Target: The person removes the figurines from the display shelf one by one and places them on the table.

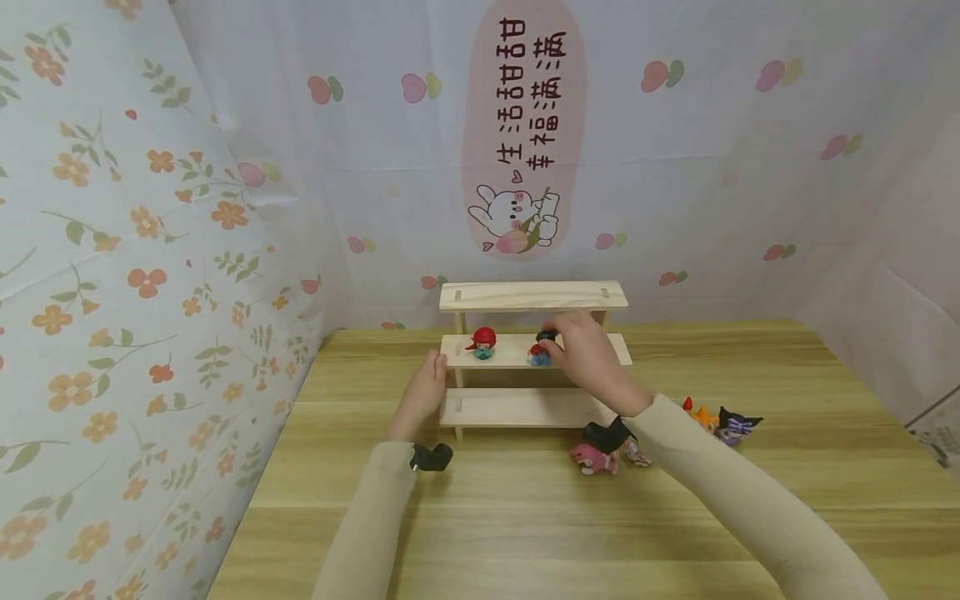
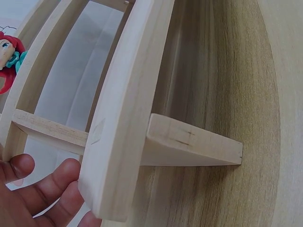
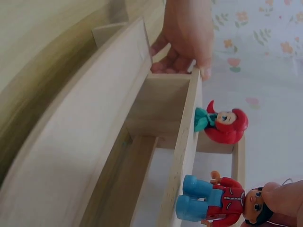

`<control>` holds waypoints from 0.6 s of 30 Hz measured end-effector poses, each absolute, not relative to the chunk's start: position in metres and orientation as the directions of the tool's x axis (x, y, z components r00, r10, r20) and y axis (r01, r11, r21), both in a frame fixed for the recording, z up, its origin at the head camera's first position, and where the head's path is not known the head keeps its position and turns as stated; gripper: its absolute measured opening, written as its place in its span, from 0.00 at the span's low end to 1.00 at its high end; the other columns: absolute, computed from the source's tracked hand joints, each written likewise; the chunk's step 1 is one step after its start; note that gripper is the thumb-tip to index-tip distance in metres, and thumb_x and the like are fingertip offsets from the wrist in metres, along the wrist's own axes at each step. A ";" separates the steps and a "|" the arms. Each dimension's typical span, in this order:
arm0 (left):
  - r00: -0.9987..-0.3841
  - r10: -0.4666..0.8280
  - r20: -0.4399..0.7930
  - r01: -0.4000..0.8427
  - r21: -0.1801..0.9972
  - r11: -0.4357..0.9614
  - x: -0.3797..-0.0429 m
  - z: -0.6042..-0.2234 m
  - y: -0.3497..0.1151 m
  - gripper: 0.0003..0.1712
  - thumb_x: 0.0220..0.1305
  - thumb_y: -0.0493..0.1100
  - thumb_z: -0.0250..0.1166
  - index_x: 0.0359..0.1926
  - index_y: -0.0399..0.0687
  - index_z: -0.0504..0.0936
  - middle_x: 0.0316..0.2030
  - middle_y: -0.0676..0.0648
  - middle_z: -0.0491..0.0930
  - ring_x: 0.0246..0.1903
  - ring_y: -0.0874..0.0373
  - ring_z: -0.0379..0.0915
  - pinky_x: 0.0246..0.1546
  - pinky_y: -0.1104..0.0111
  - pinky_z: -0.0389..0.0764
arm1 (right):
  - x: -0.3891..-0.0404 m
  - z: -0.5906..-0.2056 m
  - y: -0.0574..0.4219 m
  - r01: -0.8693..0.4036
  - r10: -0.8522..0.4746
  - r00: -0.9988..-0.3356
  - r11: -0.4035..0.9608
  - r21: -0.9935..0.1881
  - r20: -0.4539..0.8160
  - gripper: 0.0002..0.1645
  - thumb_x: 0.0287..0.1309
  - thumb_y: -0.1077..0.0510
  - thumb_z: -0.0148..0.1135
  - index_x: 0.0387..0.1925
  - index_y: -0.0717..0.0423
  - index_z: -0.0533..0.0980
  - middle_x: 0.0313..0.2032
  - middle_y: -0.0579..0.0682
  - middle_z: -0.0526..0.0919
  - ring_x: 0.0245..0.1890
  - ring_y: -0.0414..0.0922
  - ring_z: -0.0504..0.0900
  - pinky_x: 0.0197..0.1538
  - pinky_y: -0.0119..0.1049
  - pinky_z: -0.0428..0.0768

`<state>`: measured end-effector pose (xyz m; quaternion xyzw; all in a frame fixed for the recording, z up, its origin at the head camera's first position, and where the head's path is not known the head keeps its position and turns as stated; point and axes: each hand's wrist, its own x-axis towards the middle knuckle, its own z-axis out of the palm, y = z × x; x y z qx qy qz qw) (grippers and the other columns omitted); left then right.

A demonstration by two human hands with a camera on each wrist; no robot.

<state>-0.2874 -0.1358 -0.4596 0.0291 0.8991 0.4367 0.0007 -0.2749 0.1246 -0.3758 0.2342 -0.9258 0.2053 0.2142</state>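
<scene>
A three-tier wooden display rack point(image 1: 517, 408) stands on the table. At its left end my left hand point(image 1: 427, 383) holds the middle shelf's edge, thumb on top; its fingers point(image 2: 52, 187) bend beside the lower shelf. My right hand point(image 1: 592, 354) pinches the dark-haired head of a toy figure point(image 3: 215, 198) in a red jacket and blue trousers. The figure is upright, its feet at the middle shelf's surface; whether they bear on it I cannot tell. On the same shelf, further left, stands a red-haired mermaid figurine point(image 1: 482, 343) with a teal body.
Right of the rack's front lie a pink figurine point(image 1: 592, 458) and a small white-and-pink one point(image 1: 637, 454), partly behind my right wrist. Beyond that forearm are an orange figurine point(image 1: 705, 417) and a black-and-purple one point(image 1: 737, 423). Printed cloth point(image 1: 375, 208) hangs behind the table.
</scene>
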 end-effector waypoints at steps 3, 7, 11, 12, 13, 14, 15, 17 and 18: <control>-0.998 0.050 0.026 0.051 0.781 0.623 -0.287 -0.459 -0.135 0.17 0.78 0.50 0.35 0.43 0.44 0.66 0.35 0.42 0.76 0.35 0.49 0.71 0.41 0.55 0.74 | -0.268 -0.377 0.127 -0.532 -0.354 -0.791 0.801 -0.275 0.499 0.11 0.54 0.57 0.69 0.37 0.60 0.81 0.37 0.55 0.83 0.40 0.53 0.77 0.41 0.46 0.76; -0.998 0.048 0.031 0.054 0.781 0.623 -0.286 -0.458 -0.135 0.17 0.78 0.50 0.35 0.43 0.44 0.65 0.34 0.42 0.75 0.34 0.49 0.71 0.40 0.56 0.73 | -0.259 -0.377 0.128 -0.541 -0.362 -0.787 0.795 -0.277 0.499 0.11 0.53 0.57 0.70 0.37 0.60 0.81 0.36 0.53 0.83 0.39 0.51 0.77 0.41 0.44 0.76; -0.998 0.050 0.030 0.055 0.780 0.623 -0.285 -0.458 -0.135 0.17 0.78 0.50 0.35 0.42 0.44 0.65 0.34 0.41 0.75 0.34 0.49 0.71 0.39 0.56 0.74 | -0.250 -0.378 0.129 -0.542 -0.368 -0.796 0.787 -0.296 0.480 0.10 0.53 0.58 0.70 0.36 0.59 0.81 0.35 0.52 0.83 0.39 0.50 0.76 0.40 0.43 0.75; -0.998 0.050 0.029 0.054 0.779 0.625 -0.285 -0.458 -0.134 0.18 0.78 0.50 0.35 0.43 0.44 0.65 0.35 0.41 0.76 0.34 0.49 0.71 0.40 0.56 0.74 | -0.248 -0.378 0.129 -0.539 -0.368 -0.802 0.786 -0.303 0.471 0.10 0.53 0.58 0.70 0.36 0.59 0.81 0.35 0.52 0.83 0.39 0.49 0.76 0.40 0.43 0.75; -0.998 0.051 0.027 0.053 0.777 0.627 -0.285 -0.458 -0.134 0.18 0.78 0.50 0.35 0.43 0.44 0.65 0.35 0.41 0.76 0.35 0.49 0.71 0.40 0.56 0.74 | -0.246 -0.379 0.130 -0.535 -0.369 -0.807 0.787 -0.307 0.461 0.10 0.53 0.58 0.70 0.36 0.58 0.81 0.36 0.51 0.83 0.39 0.49 0.76 0.40 0.43 0.75; -0.998 0.051 0.026 0.053 0.777 0.628 -0.286 -0.458 -0.134 0.18 0.78 0.50 0.35 0.43 0.44 0.65 0.35 0.41 0.76 0.35 0.49 0.71 0.40 0.55 0.74 | -0.244 -0.381 0.130 -0.532 -0.370 -0.812 0.788 -0.311 0.451 0.10 0.54 0.58 0.70 0.36 0.58 0.81 0.36 0.51 0.83 0.39 0.49 0.76 0.40 0.43 0.75; -0.999 0.049 0.024 0.050 0.777 0.628 -0.286 -0.458 -0.134 0.18 0.78 0.51 0.35 0.43 0.44 0.65 0.35 0.41 0.76 0.35 0.49 0.71 0.40 0.55 0.74 | -0.242 -0.383 0.130 -0.529 -0.372 -0.816 0.790 -0.310 0.443 0.10 0.54 0.58 0.70 0.36 0.58 0.81 0.36 0.51 0.83 0.39 0.48 0.76 0.40 0.42 0.75; -0.998 0.051 0.028 0.054 0.773 0.632 -0.286 -0.459 -0.134 0.18 0.78 0.50 0.35 0.43 0.44 0.65 0.35 0.41 0.76 0.35 0.49 0.72 0.40 0.55 0.74 | -0.238 -0.387 0.131 -0.524 -0.373 -0.820 0.794 -0.308 0.434 0.10 0.53 0.57 0.70 0.37 0.57 0.81 0.36 0.50 0.83 0.38 0.47 0.76 0.39 0.41 0.75; -0.998 0.052 0.032 0.057 0.773 0.632 -0.286 -0.459 -0.134 0.18 0.78 0.50 0.35 0.43 0.43 0.65 0.35 0.41 0.76 0.35 0.49 0.72 0.40 0.55 0.74 | -0.236 -0.389 0.131 -0.523 -0.373 -0.821 0.795 -0.307 0.432 0.10 0.53 0.57 0.70 0.37 0.56 0.81 0.35 0.49 0.83 0.37 0.46 0.75 0.39 0.40 0.75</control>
